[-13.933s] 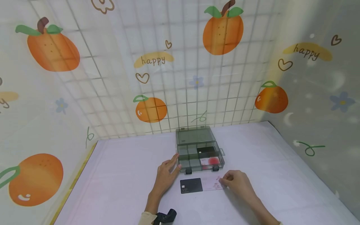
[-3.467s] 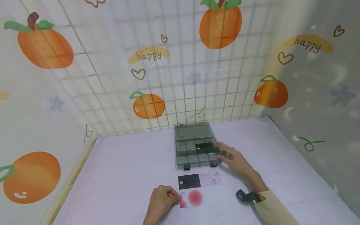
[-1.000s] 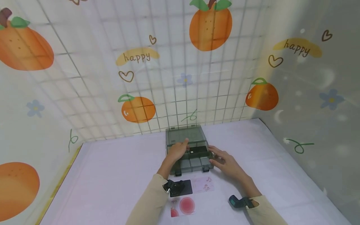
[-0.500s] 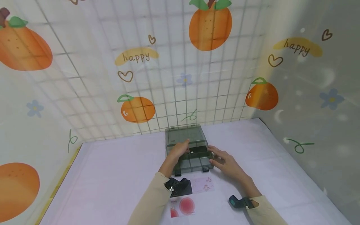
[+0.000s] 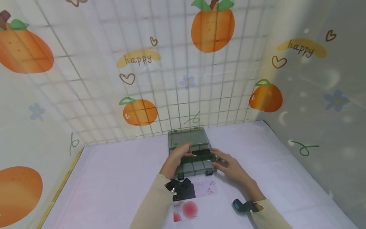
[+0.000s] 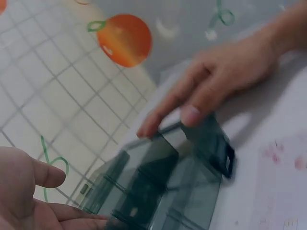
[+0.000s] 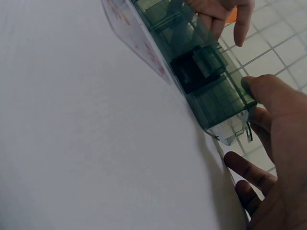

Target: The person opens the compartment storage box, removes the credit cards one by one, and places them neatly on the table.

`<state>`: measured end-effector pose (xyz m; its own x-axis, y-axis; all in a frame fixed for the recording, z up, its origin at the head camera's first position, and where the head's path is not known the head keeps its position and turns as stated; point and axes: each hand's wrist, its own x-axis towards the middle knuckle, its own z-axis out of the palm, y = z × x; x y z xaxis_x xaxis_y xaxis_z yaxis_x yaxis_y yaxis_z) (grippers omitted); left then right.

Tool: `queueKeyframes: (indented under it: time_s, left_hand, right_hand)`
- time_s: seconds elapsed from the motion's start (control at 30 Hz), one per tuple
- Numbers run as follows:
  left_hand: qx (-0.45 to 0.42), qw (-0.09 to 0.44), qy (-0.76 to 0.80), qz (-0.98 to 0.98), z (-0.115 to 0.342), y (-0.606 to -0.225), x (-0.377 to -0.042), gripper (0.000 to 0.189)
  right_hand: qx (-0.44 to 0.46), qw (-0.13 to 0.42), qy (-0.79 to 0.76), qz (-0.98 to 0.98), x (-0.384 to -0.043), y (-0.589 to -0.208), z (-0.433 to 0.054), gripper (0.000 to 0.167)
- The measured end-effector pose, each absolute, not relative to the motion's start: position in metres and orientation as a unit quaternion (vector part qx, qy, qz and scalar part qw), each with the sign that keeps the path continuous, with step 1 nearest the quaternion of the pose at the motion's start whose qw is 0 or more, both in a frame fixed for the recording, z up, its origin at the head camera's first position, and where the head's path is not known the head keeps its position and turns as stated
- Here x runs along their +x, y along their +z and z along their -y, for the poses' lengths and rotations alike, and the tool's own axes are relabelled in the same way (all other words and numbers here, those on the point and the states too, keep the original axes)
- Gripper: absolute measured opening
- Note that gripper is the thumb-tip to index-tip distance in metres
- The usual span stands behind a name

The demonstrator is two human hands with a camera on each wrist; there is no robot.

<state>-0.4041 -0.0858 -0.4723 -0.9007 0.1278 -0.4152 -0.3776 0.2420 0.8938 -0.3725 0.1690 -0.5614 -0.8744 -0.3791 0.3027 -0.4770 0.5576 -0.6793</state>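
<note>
A translucent green compartment box stands with its lid raised toward the back wall. One black card lies in its rear right compartment. My left hand reaches over the box's left side, fingertips down beside that card; in the left wrist view its thumb stands apart from extended fingers. My right hand rests its thumb and fingertips against the box's right side, other fingers loose in the right wrist view. In front lie a black VIP card, a pale pink floral card and a red-circle card.
The white table meets a patterned cloth wall right behind the box. Two black latches project from the box's front. Wrist-worn devices sit on both forearms, the left one over the VIP card.
The red-circle card went from the box's front compartment to the table. My left hand then moved from it into the box, dipping slightly lower lately. My right hand shifted to the box's side.
</note>
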Motion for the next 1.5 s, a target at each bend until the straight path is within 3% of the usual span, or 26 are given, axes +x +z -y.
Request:
queueKeyframes:
  time_s: [0.2,0.5,0.7,1.03,1.23,1.5]
  left_hand:
    - [-0.068,0.213,0.568,-0.792,0.088,-0.482,-0.412,0.058]
    - [-0.083,0.219,0.639,-0.733,0.086,-0.473,-0.412,0.050]
    - [-0.095,0.188,0.611,-0.763,0.089,-0.471,-0.404,0.048]
    - [-0.090,0.101,0.578,-0.805,0.080,-0.483,-0.401,0.025]
    - [-0.077,0.065,0.544,-0.833,0.069,-0.486,-0.399,0.021]
    - [-0.083,0.054,0.553,-0.827,0.072,-0.486,-0.403,0.019]
  right_hand:
    - [0.240,0.053,0.408,0.879,-0.372,-0.563,-0.169,0.060]
    - [0.245,0.057,0.396,0.883,-0.375,-0.566,-0.171,0.059]
    - [0.248,0.054,0.401,0.880,-0.376,-0.564,-0.170,0.058]
    - [0.250,0.064,0.394,0.882,-0.375,-0.566,-0.174,0.058]
    - [0.259,0.071,0.404,0.875,-0.373,-0.566,-0.176,0.056]
    - [0.251,0.064,0.402,0.878,-0.375,-0.564,-0.172,0.057]
